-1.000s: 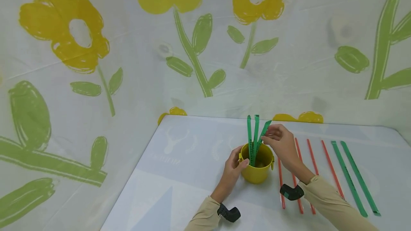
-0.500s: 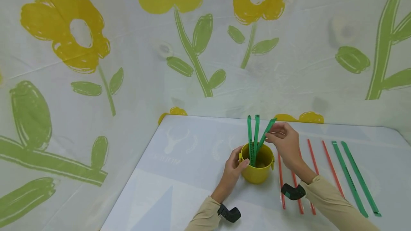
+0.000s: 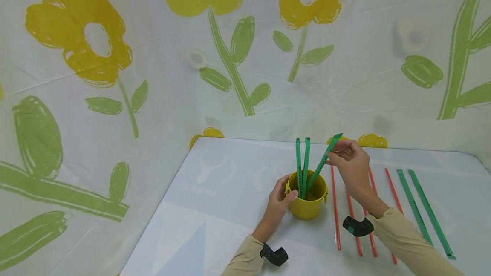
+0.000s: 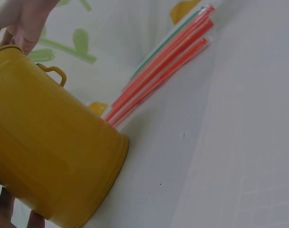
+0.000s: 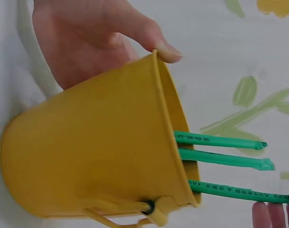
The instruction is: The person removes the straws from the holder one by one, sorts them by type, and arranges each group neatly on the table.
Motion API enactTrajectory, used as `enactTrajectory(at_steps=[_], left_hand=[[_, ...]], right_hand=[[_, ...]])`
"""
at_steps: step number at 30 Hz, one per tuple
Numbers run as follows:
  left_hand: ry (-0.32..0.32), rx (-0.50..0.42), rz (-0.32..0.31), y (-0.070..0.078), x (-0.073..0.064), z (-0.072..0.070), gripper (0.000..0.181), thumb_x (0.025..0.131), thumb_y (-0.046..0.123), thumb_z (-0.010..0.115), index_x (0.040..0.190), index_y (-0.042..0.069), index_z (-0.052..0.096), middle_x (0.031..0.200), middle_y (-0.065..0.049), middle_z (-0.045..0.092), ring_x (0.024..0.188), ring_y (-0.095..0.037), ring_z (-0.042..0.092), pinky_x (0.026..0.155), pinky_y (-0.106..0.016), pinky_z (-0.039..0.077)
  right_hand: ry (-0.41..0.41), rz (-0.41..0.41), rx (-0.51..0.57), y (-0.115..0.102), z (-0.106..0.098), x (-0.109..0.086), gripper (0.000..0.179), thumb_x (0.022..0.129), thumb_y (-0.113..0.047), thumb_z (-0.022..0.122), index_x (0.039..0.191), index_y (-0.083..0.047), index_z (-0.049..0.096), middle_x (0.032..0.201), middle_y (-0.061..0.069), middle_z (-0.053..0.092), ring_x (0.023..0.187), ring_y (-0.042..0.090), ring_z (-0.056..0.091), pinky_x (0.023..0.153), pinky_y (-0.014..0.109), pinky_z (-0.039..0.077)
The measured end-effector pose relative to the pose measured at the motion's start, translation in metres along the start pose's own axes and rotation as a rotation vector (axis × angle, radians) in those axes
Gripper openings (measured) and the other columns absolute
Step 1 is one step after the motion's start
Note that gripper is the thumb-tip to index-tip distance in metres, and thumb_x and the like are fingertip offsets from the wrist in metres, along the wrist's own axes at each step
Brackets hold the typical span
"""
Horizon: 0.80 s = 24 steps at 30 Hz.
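My left hand (image 3: 277, 197) holds the left side of a small yellow bucket (image 3: 305, 211), its thumb over the rim. Two green wrapped straws (image 3: 298, 159) stand in the bucket, leaning together. A third green wrapped straw (image 3: 322, 162) slants to the right, pinched near its upper part by my right hand (image 3: 352, 168). Its lower end is still inside the bucket mouth. In the right wrist view, dark print shows along that pinched straw (image 5: 230, 191), and fingertips (image 5: 276, 213) touch its far end.
Several red straws (image 3: 335, 212) lie in a row on the white table (image 3: 215, 208), right of the bucket and partly under the right forearm. Two green wrapped straws (image 3: 431, 212) lie farther right. A flower-patterned curtain (image 3: 161, 54) hangs behind the table.
My right hand has moved right and slightly up, drawing the third green straw higher and away from the other two. The left hand and the bucket have stayed in place.
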<state>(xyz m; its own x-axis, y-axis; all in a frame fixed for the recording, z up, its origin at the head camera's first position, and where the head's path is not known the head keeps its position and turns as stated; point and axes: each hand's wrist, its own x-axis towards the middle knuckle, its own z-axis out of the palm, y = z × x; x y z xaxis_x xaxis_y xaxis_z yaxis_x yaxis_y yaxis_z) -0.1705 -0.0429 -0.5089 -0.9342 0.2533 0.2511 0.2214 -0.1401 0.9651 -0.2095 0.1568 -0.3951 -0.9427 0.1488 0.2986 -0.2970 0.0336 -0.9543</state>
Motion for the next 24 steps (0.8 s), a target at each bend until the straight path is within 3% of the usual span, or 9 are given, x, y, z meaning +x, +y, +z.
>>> enactTrajectory(at_steps=[13,21,24], left_hand=[[-0.003,-0.012,-0.001,0.000,0.000,-0.001,0.045,0.096,0.026,0.052,0.140,0.023,0.041,0.137,0.004,0.046,0.120,-0.021,0.046,0.097,-0.029,0.042],[-0.010,-0.015,0.017,0.026,-0.004,0.002,0.047,0.096,0.024,0.052,0.140,0.009,0.040,0.137,-0.008,0.045,0.120,-0.029,0.045,0.097,-0.027,0.042],[-0.013,-0.019,0.011,0.028,-0.004,0.003,0.047,0.096,0.023,0.051,0.140,0.009,0.040,0.137,-0.009,0.045,0.121,-0.028,0.045,0.097,-0.027,0.042]], right_hand=[[0.056,-0.039,0.109,-0.021,-0.016,0.008,0.025,0.084,0.004,0.065,0.105,0.000,0.053,0.093,0.008,0.060,0.079,0.014,0.063,0.064,0.026,0.055],[0.082,-0.073,0.188,-0.023,-0.023,0.009,0.024,0.082,0.008,0.065,0.102,0.001,0.053,0.090,0.011,0.059,0.076,0.016,0.063,0.061,0.027,0.055],[0.090,-0.090,0.202,-0.025,-0.024,0.009,0.024,0.082,0.008,0.065,0.102,0.002,0.053,0.090,0.012,0.059,0.075,0.017,0.063,0.060,0.027,0.055]])
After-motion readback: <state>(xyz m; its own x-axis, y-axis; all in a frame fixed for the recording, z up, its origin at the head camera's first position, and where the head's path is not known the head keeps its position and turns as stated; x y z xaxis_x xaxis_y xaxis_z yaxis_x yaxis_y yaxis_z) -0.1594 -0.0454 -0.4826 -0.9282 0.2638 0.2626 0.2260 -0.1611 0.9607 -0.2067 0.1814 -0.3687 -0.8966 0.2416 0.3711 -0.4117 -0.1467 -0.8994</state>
